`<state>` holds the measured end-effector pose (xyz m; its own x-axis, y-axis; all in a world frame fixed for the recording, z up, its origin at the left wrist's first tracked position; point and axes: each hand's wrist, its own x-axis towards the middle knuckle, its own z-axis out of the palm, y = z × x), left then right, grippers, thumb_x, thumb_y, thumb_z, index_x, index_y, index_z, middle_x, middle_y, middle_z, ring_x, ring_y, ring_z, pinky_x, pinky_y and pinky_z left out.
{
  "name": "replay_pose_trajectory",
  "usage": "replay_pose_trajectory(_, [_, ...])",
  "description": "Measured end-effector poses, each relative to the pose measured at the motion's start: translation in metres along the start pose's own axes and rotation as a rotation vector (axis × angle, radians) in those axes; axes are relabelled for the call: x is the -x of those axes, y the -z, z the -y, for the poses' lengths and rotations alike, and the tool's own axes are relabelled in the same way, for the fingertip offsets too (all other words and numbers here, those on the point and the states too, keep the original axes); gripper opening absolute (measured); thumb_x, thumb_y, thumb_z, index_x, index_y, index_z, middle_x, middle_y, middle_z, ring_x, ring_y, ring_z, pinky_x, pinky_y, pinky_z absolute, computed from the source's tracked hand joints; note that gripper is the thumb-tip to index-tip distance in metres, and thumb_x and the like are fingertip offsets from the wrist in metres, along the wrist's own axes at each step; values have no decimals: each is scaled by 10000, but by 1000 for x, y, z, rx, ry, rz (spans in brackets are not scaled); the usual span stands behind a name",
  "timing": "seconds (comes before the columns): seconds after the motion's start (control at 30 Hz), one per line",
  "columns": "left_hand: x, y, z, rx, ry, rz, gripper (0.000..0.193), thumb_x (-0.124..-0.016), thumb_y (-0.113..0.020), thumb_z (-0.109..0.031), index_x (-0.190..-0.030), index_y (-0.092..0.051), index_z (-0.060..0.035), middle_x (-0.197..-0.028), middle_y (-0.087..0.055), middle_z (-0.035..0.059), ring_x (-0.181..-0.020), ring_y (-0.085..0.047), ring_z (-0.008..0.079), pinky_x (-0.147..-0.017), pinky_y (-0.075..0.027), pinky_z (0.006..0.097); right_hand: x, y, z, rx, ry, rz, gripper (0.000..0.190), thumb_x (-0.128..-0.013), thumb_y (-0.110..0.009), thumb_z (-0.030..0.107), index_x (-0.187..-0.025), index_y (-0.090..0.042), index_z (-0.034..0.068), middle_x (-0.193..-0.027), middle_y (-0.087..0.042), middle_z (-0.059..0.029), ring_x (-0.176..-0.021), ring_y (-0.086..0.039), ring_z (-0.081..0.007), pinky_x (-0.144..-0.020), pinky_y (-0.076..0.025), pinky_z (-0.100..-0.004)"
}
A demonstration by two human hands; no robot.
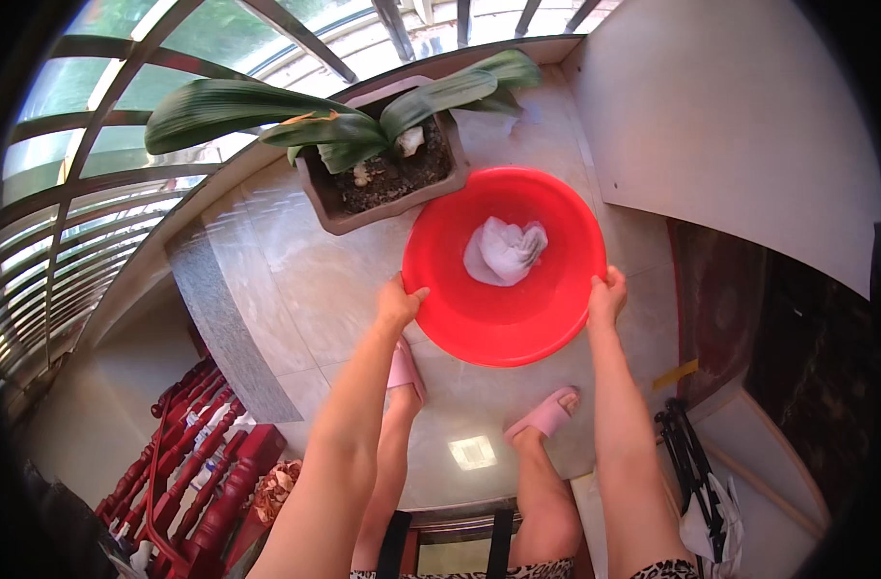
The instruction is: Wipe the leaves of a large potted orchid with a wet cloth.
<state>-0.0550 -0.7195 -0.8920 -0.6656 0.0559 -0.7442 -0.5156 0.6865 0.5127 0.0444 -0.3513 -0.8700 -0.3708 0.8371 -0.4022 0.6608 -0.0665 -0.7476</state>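
Between my two hands is a round red plastic basin (498,340). A crumpled pale, whitish cloth (507,250) lies in the bottom of it. My left hand (402,300) grips the rim on the left, thumb over the edge. On the right side, my right hand (607,293) holds the rim in the same way. The undersides of both hands' fingers are hidden by the rim. Whether the basin rests on the floor or hangs above it, I cannot tell.
A brown rectangular planter (332,221) with a broad-leaved plant (346,130) stands at the basin's upper left. Dark red turned balusters (201,463) are at lower left. A white panel (708,123) rises at right. Black folded metal legs (690,456) lean at lower right on the tiled floor (281,282).
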Motion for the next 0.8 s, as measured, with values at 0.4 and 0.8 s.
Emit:
replay_pose_trajectory(0.4, [102, -38, -37, 224, -62, -321, 616, -878, -675, -96, -1440, -446, 10, -1474, -468, 218, -1237, -581, 302, -1019, -477, 397, 39, -95, 0, 774, 487, 456, 378, -752, -793, 164, -1069, -618, 55, -1286, -569, -151, -1054, -612, -349, -929, -502, -480])
replay_pose_trajectory(0.8, [97, -37, -141, 1151, 305, 201, 660, -980, -615, -452, -1491, -377, -108, -1408, -545, 148, -1176, -614, 257, -1003, -488, 406, 132, 7, 94, -386, 93, 758, 175, -823, -586, -52, -946, -504, 40, -1226, -622, -170, -1073, -583, -140, -954, -458, -292])
